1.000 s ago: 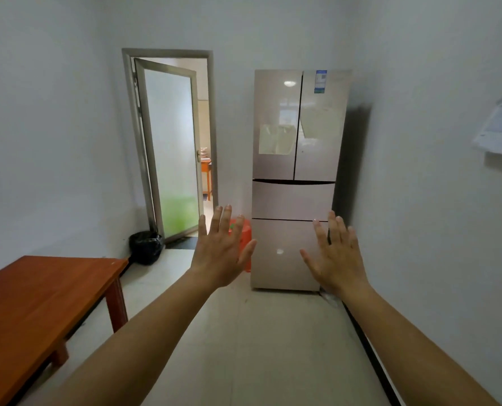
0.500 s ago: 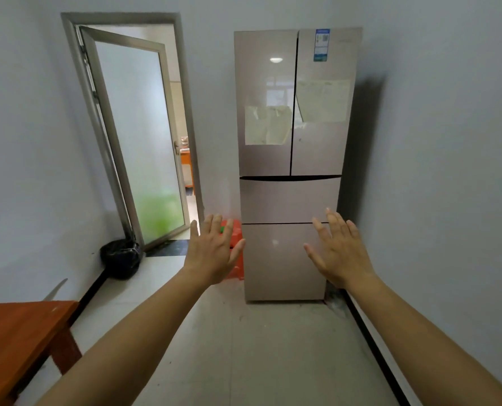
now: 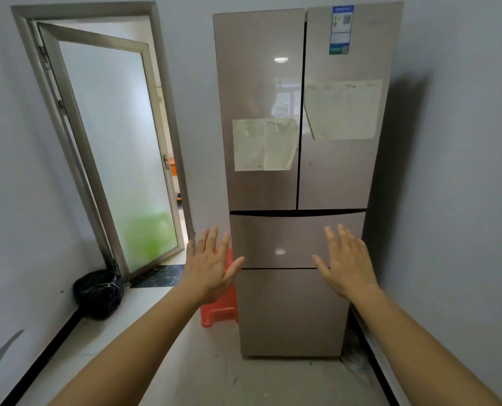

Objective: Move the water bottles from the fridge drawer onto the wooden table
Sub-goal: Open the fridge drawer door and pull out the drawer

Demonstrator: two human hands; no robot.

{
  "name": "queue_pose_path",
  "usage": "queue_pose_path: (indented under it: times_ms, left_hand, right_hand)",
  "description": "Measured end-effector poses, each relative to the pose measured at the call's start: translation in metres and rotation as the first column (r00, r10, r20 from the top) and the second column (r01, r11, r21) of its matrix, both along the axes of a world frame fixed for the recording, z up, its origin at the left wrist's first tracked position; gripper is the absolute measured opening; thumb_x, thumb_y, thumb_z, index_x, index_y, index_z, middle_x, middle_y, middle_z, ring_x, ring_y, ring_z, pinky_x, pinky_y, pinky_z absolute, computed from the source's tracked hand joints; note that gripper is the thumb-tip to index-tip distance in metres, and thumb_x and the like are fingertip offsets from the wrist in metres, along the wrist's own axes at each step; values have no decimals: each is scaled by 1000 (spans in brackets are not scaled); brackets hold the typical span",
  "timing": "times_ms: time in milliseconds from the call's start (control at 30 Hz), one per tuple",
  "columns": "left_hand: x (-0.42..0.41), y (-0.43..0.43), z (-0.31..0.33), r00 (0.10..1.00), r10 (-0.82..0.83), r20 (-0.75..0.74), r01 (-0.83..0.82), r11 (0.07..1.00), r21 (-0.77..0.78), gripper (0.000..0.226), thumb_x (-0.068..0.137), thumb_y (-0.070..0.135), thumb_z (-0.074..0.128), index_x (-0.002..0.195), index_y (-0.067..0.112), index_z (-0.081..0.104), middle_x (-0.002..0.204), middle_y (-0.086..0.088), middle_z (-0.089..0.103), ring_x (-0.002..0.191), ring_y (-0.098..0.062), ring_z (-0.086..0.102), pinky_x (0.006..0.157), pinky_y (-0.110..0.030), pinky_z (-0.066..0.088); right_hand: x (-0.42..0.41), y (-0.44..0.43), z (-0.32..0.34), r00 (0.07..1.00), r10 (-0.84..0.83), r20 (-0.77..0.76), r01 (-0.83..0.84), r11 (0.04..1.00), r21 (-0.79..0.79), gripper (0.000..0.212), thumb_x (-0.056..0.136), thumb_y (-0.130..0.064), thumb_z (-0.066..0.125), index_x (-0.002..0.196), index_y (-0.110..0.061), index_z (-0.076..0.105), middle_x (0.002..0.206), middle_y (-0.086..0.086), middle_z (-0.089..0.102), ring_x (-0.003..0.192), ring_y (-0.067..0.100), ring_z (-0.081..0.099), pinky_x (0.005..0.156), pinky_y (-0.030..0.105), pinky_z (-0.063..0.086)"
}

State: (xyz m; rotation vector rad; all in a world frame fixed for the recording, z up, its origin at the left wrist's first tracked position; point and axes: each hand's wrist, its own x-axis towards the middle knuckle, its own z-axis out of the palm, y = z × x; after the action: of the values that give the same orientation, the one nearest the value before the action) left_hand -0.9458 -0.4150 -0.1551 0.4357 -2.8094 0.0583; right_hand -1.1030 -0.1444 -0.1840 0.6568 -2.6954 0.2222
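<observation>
Empty left hand and right hand, fingers spread flat; closed fridge drawer ahead at twelve o'clock, long axis sideways, right hand seemingly nearer.

Left hand, right hand outstretched, fingers straight

The fridge stands at centre right of the frame, against the back wall and close to the side wall on the right. Two doors side by side fill its top part, and below them the upper drawer sits over the lower drawer. An open door takes the upper left, with a bag on the floor at its foot. A stool (partly behind the left hand) stands just left of the lower drawer. The right hand is before the upper drawer's right end.
</observation>
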Motion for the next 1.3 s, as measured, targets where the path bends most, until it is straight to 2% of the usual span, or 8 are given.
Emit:
queue_pose_path:
  times_ms: [300,533,667,767,900,1033,1167,1300]
  left_hand:
    - [-184,-127,-44,1000,1,-16,1,986,167,77,96,66,12,159,23,-1,166,-4,-6,153,-23,-8,123,-51,6]
    - [-324,-236,-91,998,-56,-33,65,892,447,93,85,81,8,158,24,4,167,-1,5,153,-23,5,120,-42,7]
    - [-385,-277,-123,996,-84,20,61,847,528,98,84,81,35,157,23,8,165,-5,15,150,-29,20,117,-48,24]
    - [-416,-287,-148,992,-117,51,66,812,580,103,76,83,45,155,25,12,161,-4,25,145,-29,28,113,-49,31]
    - [-445,-291,-171,981,-180,-65,176,709,683,71,85,70,47,144,34,29,143,6,49,130,-19,48,105,-34,40]
    - [-463,-291,-183,994,-82,-75,109,577,810,66,92,64,47,143,28,28,132,16,49,118,-9,51,94,-27,44]
    - [-476,-294,-192,998,-54,-40,63,534,843,59,95,62,40,140,24,34,120,13,54,111,-13,55,89,-28,45]
    - [-484,-294,-195,1000,3,-30,23,548,836,34,100,51,43,122,25,42,108,7,61,101,-19,62,83,-31,47]
  right_hand:
    - [-163,-139,-25,994,93,61,-98,991,89,76,101,-57,30,160,-17,4,166,12,6,153,26,8,123,44,12]
    - [-272,-249,-52,986,36,163,-58,990,132,73,103,-53,31,160,-16,6,166,12,8,153,26,7,123,43,11]
    - [-309,-283,-80,970,55,238,-97,981,168,74,102,-56,29,160,-16,7,166,11,11,153,25,8,123,42,11]
    - [-336,-299,-100,958,77,278,-131,975,179,77,100,-63,25,160,-17,10,166,9,14,153,25,8,123,42,9]
    - [-365,-315,-124,948,92,304,-157,968,196,80,99,-65,25,159,-15,11,164,10,18,152,28,11,124,44,5]
    - [-382,-326,-142,961,101,258,-154,968,197,75,96,-55,42,155,-12,23,151,11,36,140,32,30,122,47,8]
    - [-384,-335,-154,968,69,243,-120,972,203,81,89,-52,55,152,-11,27,143,12,39,134,34,33,122,52,9]
    - [-384,-334,-158,974,82,211,-115,982,151,80,85,-48,62,149,-11,33,137,13,43,131,34,35,122,50,7]
